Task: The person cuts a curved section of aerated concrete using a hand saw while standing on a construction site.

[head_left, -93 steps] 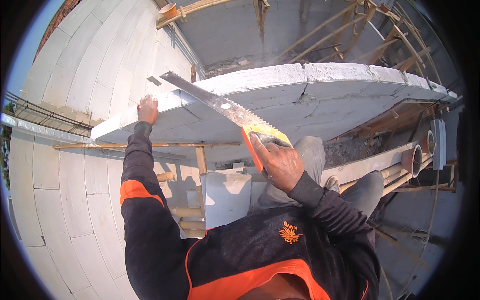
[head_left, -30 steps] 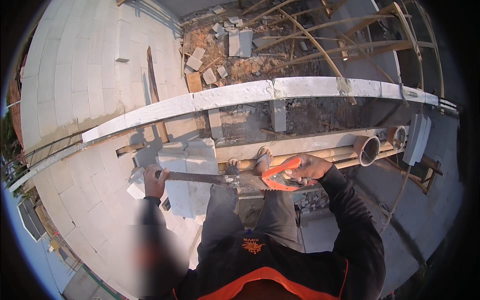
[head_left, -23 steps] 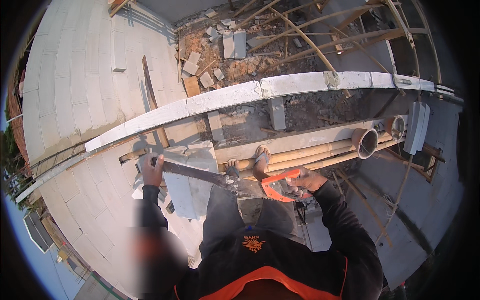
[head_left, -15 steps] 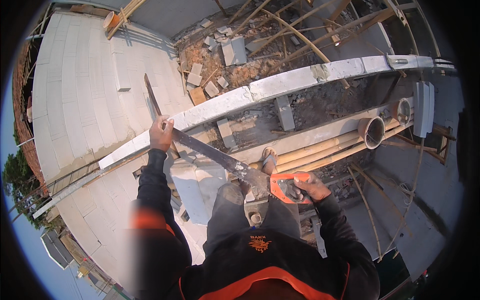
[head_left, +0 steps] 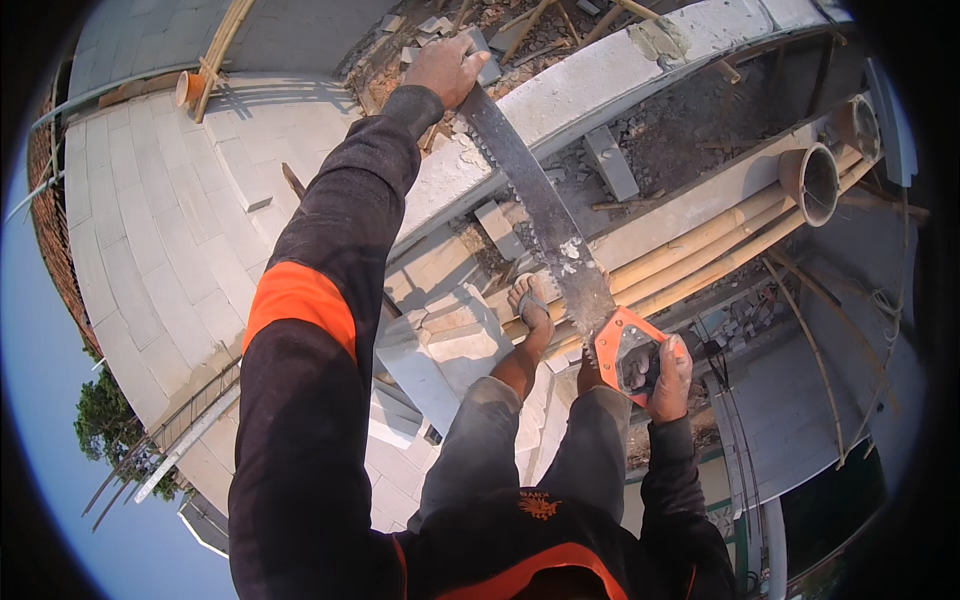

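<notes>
A hand saw point(head_left: 540, 210) with a worn, white-spotted blade and an orange handle stretches between my hands, slanting across the narrow wall of pale blocks point(head_left: 560, 90). Around the handle, the fingers of my right hand point(head_left: 670, 380) are closed. My left hand point(head_left: 445, 70) is closed at the blade's far tip, beyond the wall; its fingertips are partly hidden. Below the blade, cut pale blocks point(head_left: 450, 340) are stacked left of my legs. One sandalled foot point(head_left: 530, 297) is beside the bamboo poles point(head_left: 690, 250).
Two buckets, one nearer point(head_left: 808, 185) and one farther point(head_left: 858, 128), stand by the poles at right. Loose blocks point(head_left: 610, 165) and rubble lie beneath the wall. A broad pale block wall point(head_left: 150, 230) rises at left. Thin bamboo props point(head_left: 815, 350) lean at lower right.
My left arm has stretched forward and right, carrying the saw's tip past the wall. The handle and my right hand have moved slightly right. The view has shifted, bringing the wall closer.
</notes>
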